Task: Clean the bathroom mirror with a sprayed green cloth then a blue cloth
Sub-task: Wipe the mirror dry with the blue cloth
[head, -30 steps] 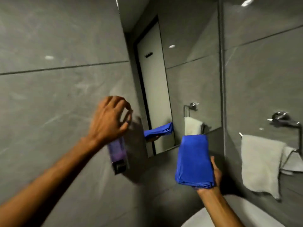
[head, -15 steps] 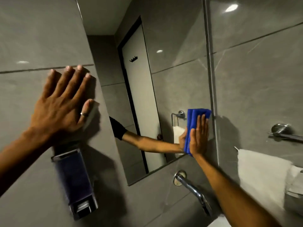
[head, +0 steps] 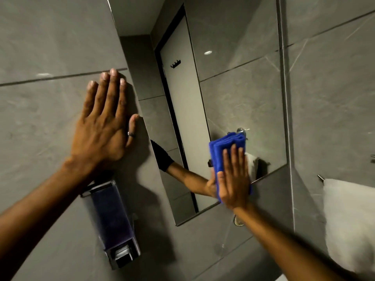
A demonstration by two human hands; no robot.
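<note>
the soap dispenser (head: 113,226) hangs on the grey wall left of the mirror (head: 229,102). above the dispenser, the left hand (head: 101,126) lies flat and spread on the tile, holding nothing. the right hand (head: 233,179), fingers straight, presses the folded blue cloth (head: 223,151) against the mirror's lower edge.

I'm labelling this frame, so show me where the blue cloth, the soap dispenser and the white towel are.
blue cloth (head: 220,148): head view, on the folded upper part above the fingers.
soap dispenser (head: 113,220): head view, on its purple tank.
white towel (head: 349,224): head view, on the hanging front face.
</note>
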